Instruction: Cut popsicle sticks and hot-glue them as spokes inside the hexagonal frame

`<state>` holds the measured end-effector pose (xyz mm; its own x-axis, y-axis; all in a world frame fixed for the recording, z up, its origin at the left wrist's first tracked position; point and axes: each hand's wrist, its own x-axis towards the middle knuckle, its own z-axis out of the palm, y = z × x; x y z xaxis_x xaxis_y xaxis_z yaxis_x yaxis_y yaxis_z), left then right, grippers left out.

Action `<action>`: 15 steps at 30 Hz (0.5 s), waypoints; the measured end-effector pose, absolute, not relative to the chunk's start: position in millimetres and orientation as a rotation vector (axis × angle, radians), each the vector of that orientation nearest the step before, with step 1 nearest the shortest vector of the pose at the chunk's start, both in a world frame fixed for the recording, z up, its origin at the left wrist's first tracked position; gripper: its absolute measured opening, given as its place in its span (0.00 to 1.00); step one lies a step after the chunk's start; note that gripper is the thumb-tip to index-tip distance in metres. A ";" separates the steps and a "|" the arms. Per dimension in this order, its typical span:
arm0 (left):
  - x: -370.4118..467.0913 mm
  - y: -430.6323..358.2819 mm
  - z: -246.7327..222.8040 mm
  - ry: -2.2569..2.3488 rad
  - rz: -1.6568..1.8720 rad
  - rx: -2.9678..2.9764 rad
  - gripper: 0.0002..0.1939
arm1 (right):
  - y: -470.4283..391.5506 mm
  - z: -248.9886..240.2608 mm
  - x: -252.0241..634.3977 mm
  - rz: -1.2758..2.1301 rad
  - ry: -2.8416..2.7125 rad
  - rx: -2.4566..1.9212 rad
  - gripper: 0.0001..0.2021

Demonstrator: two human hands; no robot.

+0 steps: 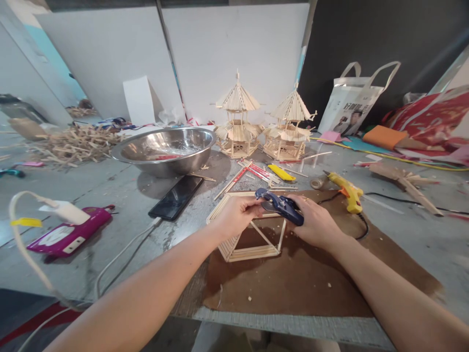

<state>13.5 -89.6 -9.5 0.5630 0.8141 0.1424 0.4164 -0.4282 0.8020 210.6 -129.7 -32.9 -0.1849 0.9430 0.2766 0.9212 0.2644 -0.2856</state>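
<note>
Grey tabletop point(128, 195) runs back to two pale upright panels point(234, 44); near its front edge lies a brown mat point(311, 288), with the stick frame point(252, 253) at that mat's left edge. Over the frame, the left hand point(238, 212) presses its fingertips together beside the tip of the dark-blue hand tool point(282, 206); whether they pinch anything I cannot tell. The right hand point(315, 222) is wrapped around the tool's handles. Squeezing with fingertips so close could nip them, and a dropping wrist could crack the frame's thin joints; a snagged cord point(366, 230) could drag the glue gun point(353, 195) off the mat's rear right corner. Counted: one tool, one frame, one glue gun, one phone point(176, 198), one steel bowl point(176, 168), two stick pavilions point(239, 105) point(293, 110); loose sticks point(234, 180) defy counting.
</note>
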 end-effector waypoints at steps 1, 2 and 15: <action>13.4 -89.8 -9.0 0.991 0.678 2.064 0.12 | -129.6 -33.1 210.8 0.074 -2.150 -1.692 0.26; 13.3 -90.1 -8.6 0.997 0.672 2.073 0.12 | -129.5 -33.3 211.0 0.070 -2.152 -1.693 0.26; 11.6 -88.8 -9.8 0.977 0.689 2.167 0.14 | -132.0 -31.4 208.8 0.048 -2.155 -1.750 0.21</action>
<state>11.6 -88.8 -9.8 0.5832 0.7896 0.1909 0.4453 -0.5072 0.7378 208.8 -132.0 -31.4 -0.1659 0.9522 0.2563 0.9400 0.2313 -0.2508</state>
